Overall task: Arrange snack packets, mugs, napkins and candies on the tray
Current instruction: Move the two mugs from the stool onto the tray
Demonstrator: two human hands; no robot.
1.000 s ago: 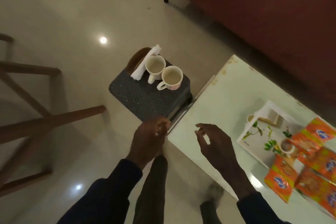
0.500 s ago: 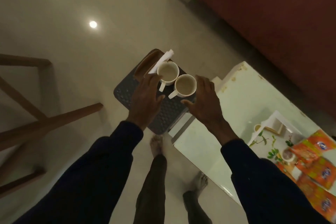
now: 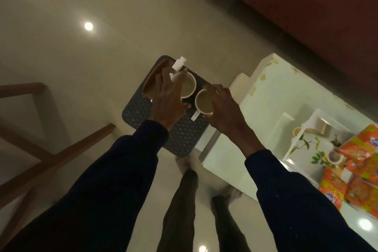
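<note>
1. Two white mugs stand side by side on a dark woven stool (image 3: 143, 112), which sits on the floor just beside the corner of the pale worktop (image 3: 272, 96).
2. The left hand (image 3: 169, 98) reaches over the far mug (image 3: 189, 87); its fingers (image 3: 161, 75) are spread, and white napkins (image 3: 178, 66) stick up between them, though whether they are pinched cannot be told.
3. A brown curved object (image 3: 152, 80) (its nature is unclear in the dim light) lies on the stool at the left hand's outer side.
4. The right hand (image 3: 223, 108) wraps the near mug (image 3: 203, 102), fingers curled around its far side and thumb at its near side; the mug's handle points toward the person.
5. On the worktop, well apart from the stool, lies a white tray (image 3: 306, 145) printed with green leaves.
6. Orange snack packets (image 3: 356, 180) lie at the tray's right edge, some overlapping it.
7. A small round object (image 3: 334, 157) rests on the tray near the packets; another (image 3: 297, 131) sits at the tray's far left edge.
8. Dark sleeves cover both forearms.
</note>
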